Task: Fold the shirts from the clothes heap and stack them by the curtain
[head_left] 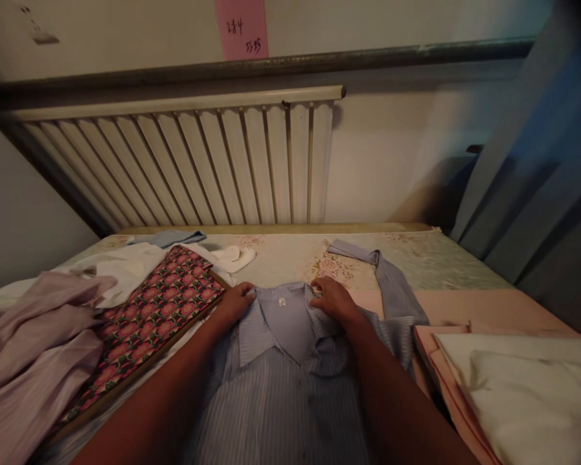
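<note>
A blue-grey striped shirt (281, 387) lies spread front side up on the bed, its collar toward the wall and a small label inside the neck. My left hand (235, 303) pinches the left side of the collar, fingers closed at its edge. On the other side of the neck, my right hand (334, 298) grips the collar between thumb and fingers. One sleeve stretches away to the right, bent and twisted, its cuff lying on the floral sheet. The shirt's lower part runs out of view between my forearms.
Left of the shirt are a red-and-black flowered cloth (159, 316), a mauve garment (43, 329) and white clothing (130, 265). Folded white fabric (537, 387) lies on pink cloth at right. A radiator (198, 161) stands along the wall; a blue curtain (547, 168) hangs right.
</note>
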Motion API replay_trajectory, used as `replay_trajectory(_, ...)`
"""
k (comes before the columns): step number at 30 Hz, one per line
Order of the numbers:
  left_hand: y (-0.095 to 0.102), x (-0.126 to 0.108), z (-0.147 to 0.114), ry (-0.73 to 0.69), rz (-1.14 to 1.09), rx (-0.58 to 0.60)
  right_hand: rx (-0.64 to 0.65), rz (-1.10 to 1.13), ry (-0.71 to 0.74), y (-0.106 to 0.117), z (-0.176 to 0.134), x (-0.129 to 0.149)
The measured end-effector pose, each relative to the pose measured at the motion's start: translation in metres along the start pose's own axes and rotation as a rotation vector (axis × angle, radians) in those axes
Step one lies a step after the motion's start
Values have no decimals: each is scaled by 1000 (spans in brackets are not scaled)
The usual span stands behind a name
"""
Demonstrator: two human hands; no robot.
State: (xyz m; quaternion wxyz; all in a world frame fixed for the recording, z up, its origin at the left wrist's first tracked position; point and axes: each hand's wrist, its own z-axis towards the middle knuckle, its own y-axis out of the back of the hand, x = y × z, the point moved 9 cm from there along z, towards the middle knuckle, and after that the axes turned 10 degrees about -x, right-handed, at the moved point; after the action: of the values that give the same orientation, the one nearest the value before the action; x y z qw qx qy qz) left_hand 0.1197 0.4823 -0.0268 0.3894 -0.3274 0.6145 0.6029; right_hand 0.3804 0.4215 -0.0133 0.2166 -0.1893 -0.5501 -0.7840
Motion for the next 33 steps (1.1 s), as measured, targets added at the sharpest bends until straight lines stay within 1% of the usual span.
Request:
replay_trajectory(5,2,-1,-6,12,-24,-11,-26,15,64,-1,0,5)
replay_trajectory(9,5,-2,-11,7,-55,-20,-15,32,70,-2,1,7)
replay_trajectory(13,7,-1,-13,-6,-72,-43,-31,4,78,1,0,9)
replay_trajectory(18,8,0,-13,-18,-67,-70,-50,-68,22,6,-1,7)
replay_trajectory(22,9,-3,-14,-35,-44,-82,25,-148,-46,2,-3,2)
replay_trajectory(25,10,-5,-14,-49,-11,-94,58,-174,-51,-1,-3,2)
replay_trajectory(27,11,-6,-14,-61,23,-110,37,-171,-12,0,-3,5)
replay_trajectory(29,12,-7,-12,-77,73,-135,-17,-163,23,5,-1,9)
replay_trajectory(31,15,-8,-11,-93,143,-173,-78,-153,25,11,1,10)
replay_trajectory(33,18,-10,-9,-106,229,-220,-110,-149,-7,15,2,8)
